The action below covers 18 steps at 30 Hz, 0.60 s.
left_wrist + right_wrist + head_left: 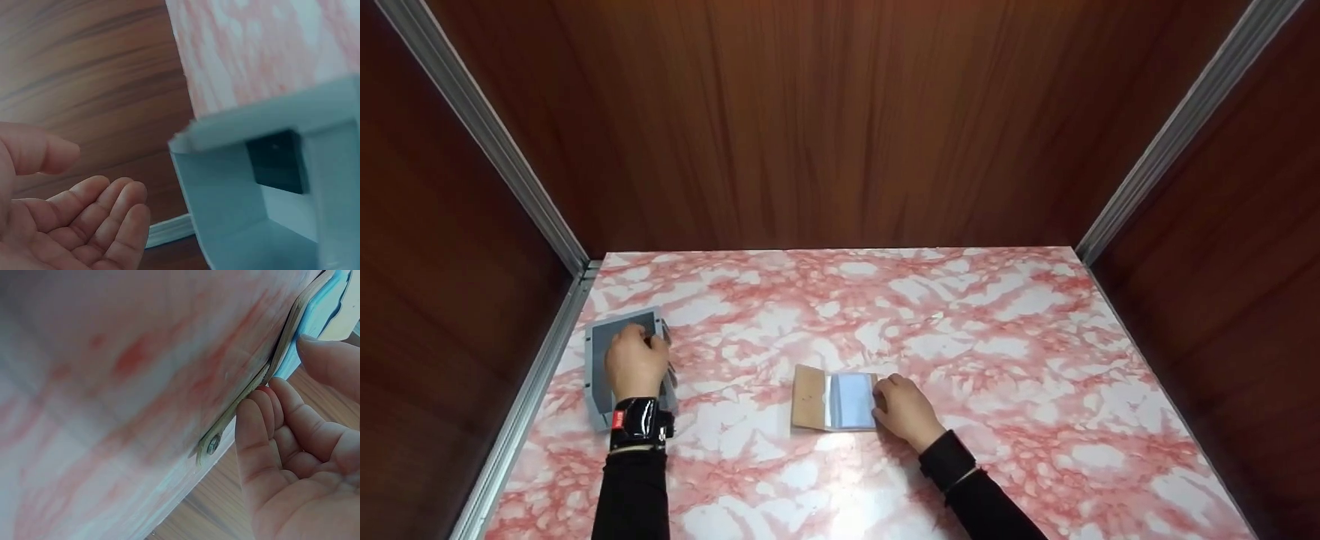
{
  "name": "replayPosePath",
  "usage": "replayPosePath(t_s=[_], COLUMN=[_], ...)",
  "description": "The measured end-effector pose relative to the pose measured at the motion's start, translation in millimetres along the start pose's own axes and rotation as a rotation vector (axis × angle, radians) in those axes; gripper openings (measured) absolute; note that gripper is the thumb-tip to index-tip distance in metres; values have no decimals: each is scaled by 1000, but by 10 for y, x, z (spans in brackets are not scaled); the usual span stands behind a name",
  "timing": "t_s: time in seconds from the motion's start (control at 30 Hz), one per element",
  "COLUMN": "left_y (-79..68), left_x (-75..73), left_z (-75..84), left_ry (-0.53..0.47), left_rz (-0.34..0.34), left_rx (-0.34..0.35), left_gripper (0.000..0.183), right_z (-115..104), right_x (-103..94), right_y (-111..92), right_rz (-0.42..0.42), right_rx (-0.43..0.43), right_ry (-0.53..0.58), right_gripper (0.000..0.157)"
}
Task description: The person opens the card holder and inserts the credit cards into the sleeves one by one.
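Observation:
A small tan card holder (808,397) lies spread on the marbled table, its pale bluish plastic sleeves (853,400) facing up. At its right edge is my right hand (906,409), pinching that edge with curled fingers. In the right wrist view, the thumb lies against the bluish sleeves, and a strap with a metal snap (214,444) sticks out past the fingertips. On the left, my left hand (636,364) is over a grey plastic bin (598,360). Its fingers are loosely bent with nothing between them in the left wrist view. A dark rectangular patch (278,162) shows inside the bin.
Dark wood-grain panels (840,127) enclose the table (997,330) at the back and both sides. Metal rails (521,172) run along the corners. The bin stands close to the left table edge, with the card holder well to its right.

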<state>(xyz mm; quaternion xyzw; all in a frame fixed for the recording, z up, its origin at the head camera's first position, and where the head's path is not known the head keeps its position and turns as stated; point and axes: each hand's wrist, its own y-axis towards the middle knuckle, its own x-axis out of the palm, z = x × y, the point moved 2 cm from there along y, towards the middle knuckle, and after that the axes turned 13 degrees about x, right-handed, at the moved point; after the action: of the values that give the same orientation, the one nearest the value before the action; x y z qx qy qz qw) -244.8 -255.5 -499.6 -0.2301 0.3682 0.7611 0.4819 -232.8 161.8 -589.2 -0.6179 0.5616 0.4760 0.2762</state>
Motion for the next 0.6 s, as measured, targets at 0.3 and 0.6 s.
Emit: replayPosePath(t_s=[0.3,0.6], left_y=[3,49], left_x=[44,84], left_z=[-252,-362], left_ry=[43,90], left_rz=[-18,-88], left_rx=[-42,-80], left_gripper=[37,31], right_z=[-3,4], right_x=[-1,2], right_y=[0,7], right_rz=[-28,-11], right_rx=[38,33], right_ry=[6,4], right_gripper=[23,22])
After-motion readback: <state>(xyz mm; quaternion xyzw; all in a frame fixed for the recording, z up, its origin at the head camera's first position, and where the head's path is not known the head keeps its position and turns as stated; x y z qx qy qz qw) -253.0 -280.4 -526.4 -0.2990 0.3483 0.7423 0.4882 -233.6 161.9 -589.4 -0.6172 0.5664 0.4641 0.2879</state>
